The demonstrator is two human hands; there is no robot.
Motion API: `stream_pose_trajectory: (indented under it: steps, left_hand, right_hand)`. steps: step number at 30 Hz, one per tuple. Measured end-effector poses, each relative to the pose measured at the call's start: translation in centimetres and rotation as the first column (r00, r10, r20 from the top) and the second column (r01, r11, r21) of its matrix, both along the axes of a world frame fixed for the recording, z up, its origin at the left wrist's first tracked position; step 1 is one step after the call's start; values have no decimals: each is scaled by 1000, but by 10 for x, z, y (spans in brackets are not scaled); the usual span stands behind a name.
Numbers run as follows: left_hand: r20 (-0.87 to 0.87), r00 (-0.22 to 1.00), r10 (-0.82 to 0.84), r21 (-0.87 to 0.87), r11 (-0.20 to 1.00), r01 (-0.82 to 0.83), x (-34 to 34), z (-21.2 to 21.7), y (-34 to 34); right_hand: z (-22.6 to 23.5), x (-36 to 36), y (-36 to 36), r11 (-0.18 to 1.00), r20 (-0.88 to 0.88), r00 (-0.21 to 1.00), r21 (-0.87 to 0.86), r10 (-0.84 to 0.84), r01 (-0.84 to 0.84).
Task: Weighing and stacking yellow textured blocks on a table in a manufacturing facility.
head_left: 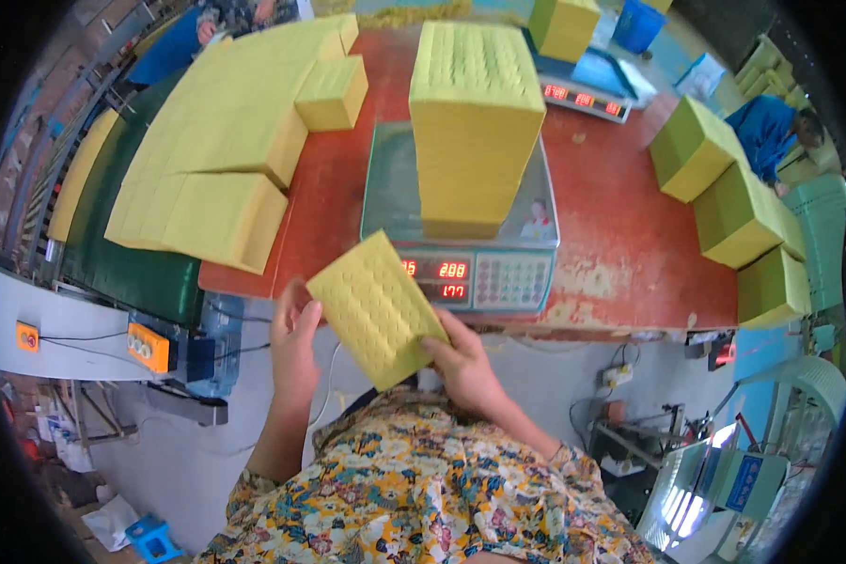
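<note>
Head view: a yellow embossed pad point(374, 310) is held up before the scale point(512, 280), its long axis slanting from far left to near right. The right hand point(467, 365) pinches its near right corner, thumb on top; the left hand point(296, 334) meets the far left corner, fingers half curled, whether gripping I cannot tell. Beyond, a tall yellow block point(470, 155) stands on the scale, atop the red bench point(611, 207).

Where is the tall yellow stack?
Head view, upper centre: the tall yellow stack stands on a grey electronic scale, behind its red-lit display.
</note>
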State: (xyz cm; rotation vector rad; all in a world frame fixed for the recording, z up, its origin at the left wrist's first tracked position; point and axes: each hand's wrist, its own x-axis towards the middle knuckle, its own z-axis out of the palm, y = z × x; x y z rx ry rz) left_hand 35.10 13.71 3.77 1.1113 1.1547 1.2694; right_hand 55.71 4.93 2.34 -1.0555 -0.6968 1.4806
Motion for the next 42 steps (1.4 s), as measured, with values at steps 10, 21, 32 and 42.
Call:
stream_pose_trajectory:
  steps: [10, 21, 32, 42]
  left_hand:
    - [223, 961, -162, -113, 975, 191, 6, 47, 37]
    - [149, 834, -531, 172, 845, 507, 51, 151, 141]
    - [-132, 740, -659, 202, 713, 671, 167, 187, 286]
    - [-272, 741, -613, 49, 761, 647, 175, 165, 291]
  right_hand:
    - [47, 22, 10, 985, 199, 980, 165, 12, -45]
    - [130, 42, 55, 898, 405, 840, 395, -360, 195]
    - [221, 111, 137, 840, 552, 641, 430, -534, 330]
    - [204, 131, 152, 907, 589, 692, 321, -417, 273]
